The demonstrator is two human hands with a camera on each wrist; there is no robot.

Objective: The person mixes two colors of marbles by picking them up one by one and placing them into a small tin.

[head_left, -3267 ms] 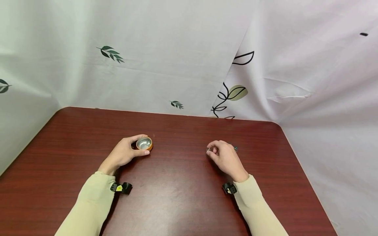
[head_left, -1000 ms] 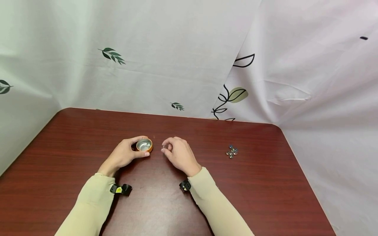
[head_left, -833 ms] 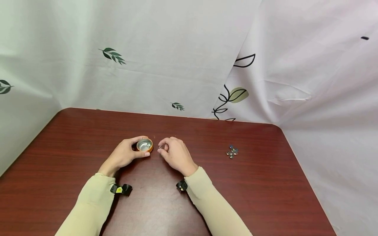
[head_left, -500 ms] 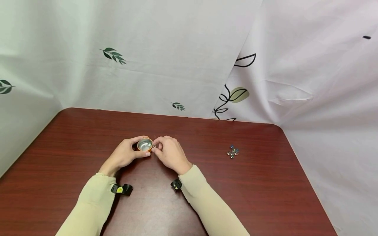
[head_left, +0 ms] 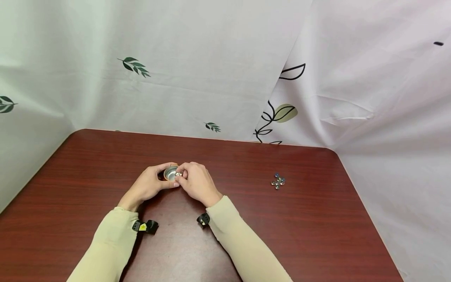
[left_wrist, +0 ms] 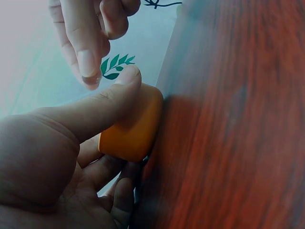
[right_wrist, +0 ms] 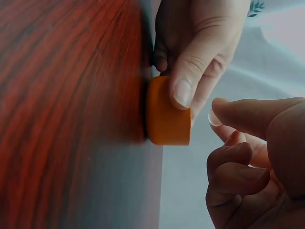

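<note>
A small round tin, orange outside and silver inside, stands upright on the table with its mouth up. My left hand grips it by the sides between thumb and fingers; the orange wall shows in the left wrist view. Thumb and forefinger of my right hand pinch a small clear glass bead just above the tin's right rim. Its other fingers are curled. The right fingertips cover part of the tin's mouth in the head view, so what lies inside is hard to make out.
Several small shiny beads lie in a loose cluster on the dark red wooden table, to the right of both hands. A white curtain with leaf prints hangs behind and beside the table.
My right hand has come left from the bead cluster with a bead pinched, and is now at the tin's rim. The left hand and tin have stayed in place.
</note>
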